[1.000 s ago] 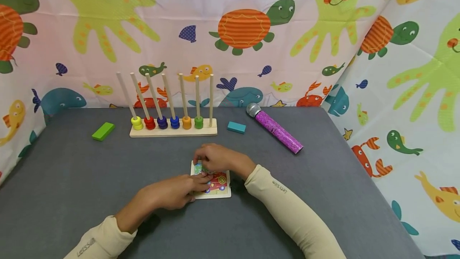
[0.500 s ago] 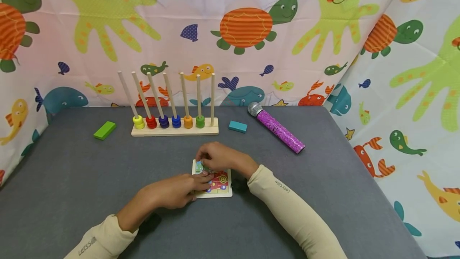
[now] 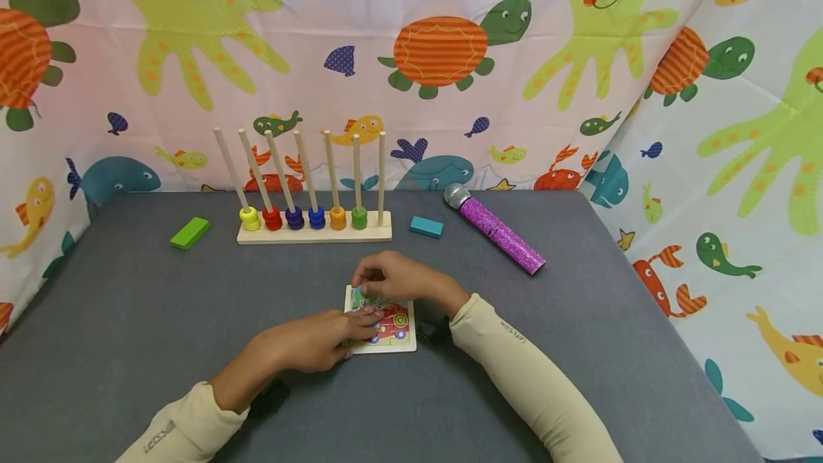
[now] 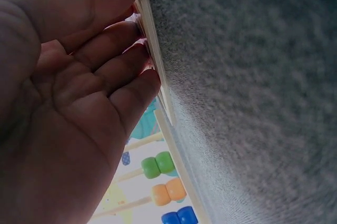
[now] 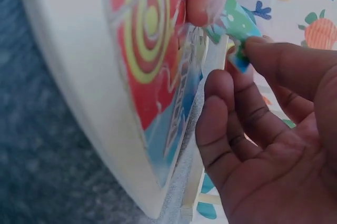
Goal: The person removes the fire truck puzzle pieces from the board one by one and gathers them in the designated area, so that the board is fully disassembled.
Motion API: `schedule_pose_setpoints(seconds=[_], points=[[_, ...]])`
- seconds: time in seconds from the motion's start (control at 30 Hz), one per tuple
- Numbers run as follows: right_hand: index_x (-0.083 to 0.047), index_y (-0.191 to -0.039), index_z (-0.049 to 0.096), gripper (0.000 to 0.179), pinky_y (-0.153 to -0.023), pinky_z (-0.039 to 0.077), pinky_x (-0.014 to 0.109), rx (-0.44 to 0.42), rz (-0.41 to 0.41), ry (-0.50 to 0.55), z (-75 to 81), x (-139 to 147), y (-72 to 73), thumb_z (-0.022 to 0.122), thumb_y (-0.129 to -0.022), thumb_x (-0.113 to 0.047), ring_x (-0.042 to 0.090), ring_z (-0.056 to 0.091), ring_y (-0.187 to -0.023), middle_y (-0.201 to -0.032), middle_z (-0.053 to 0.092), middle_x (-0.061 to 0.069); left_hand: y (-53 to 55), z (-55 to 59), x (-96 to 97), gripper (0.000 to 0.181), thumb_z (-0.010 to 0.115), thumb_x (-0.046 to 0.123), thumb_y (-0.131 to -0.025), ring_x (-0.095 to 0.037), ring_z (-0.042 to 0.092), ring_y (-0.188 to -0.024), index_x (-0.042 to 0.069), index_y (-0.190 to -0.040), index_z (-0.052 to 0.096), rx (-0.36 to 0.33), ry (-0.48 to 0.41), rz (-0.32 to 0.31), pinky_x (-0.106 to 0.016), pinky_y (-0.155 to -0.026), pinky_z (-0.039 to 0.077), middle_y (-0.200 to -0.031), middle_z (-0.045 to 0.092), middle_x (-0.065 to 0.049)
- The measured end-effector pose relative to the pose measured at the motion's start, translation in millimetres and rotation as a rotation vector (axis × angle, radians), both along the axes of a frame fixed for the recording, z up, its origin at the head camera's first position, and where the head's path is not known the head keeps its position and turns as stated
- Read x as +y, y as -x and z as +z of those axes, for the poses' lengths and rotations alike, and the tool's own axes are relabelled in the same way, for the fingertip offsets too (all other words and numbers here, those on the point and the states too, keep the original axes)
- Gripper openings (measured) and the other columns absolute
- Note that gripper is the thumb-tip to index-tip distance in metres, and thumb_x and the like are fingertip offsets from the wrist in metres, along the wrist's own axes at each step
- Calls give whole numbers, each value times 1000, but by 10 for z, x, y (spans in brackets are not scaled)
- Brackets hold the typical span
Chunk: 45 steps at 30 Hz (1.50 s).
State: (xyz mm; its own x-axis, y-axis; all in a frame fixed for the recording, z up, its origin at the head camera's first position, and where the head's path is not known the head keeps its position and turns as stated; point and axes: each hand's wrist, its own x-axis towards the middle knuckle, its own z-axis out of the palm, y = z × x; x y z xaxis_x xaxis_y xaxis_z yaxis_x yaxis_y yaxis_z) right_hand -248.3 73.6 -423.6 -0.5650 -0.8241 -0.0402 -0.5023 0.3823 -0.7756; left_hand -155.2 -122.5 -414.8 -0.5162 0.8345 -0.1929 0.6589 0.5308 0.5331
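A small jigsaw puzzle board (image 3: 414, 334) with a pale rim and a red fire truck picture lies on the table. My right hand (image 3: 398, 277) is over its far edge. In the right wrist view, thumb and index finger pinch a green and blue puzzle piece (image 5: 237, 21), tilted up at the picture; its lower end is partly behind a fingertip of the other hand. My left hand (image 3: 305, 341) rests its fairly straight fingers on the picture's left part. In the left wrist view, the left thumb (image 4: 105, 0) touches the board's side edge.
Behind the board stands a wooden peg rack (image 3: 308, 236) with coloured beads on most pegs. A green block (image 3: 190, 233) lies to its left. On the right are a teal block (image 3: 427, 226) and a purple glittery microphone (image 3: 501, 236). A sea-animal cloth (image 3: 257, 41) hangs behind the table.
My right hand has shifted slightly away from me, uncovering a little more of the picture. The left hand keeps its place on the board. The head view has moved slightly.
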Motion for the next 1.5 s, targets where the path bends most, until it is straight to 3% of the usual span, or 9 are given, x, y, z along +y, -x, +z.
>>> schedule_pose_setpoints(seconds=[0.37,0.53,0.9,1.5], points=[[-1,-112,70,20,-76,50,25,10,-88,0,64,214,54,58,-96,0,9,61,-87,-104,69,4,-19,-10,8,46,59,-5,-92,-28,33,-139,3,-137,56,-14,-21,27,-46,-104,38,-150,40,-14],[0,-112,71,22,-73,50,25,1,-141,1,100,380,71,57,-96,0,9,61,-85,-104,69,5,-39,-15,31,49,57,-6,-92,-27,32,-140,5,-140,53,-9,-2,55,-47,-105,36,-152,37,-12],[-1,-111,72,23,-73,52,29,21,-203,19,147,680,95,57,-94,1,14,63,-85,-104,69,7,-32,-17,1,51,57,-6,-92,-29,31,-140,5,-141,52,-6,-5,51,-48,-106,35,-152,38,-13],[-1,-108,74,24,-65,48,27,64,-258,-46,-8,1080,136,57,-92,4,13,58,-76,-97,69,6,-38,-21,18,51,55,-9,-91,-29,30,-141,4,-140,53,-2,-11,50,-48,-106,35,-151,39,-13]])
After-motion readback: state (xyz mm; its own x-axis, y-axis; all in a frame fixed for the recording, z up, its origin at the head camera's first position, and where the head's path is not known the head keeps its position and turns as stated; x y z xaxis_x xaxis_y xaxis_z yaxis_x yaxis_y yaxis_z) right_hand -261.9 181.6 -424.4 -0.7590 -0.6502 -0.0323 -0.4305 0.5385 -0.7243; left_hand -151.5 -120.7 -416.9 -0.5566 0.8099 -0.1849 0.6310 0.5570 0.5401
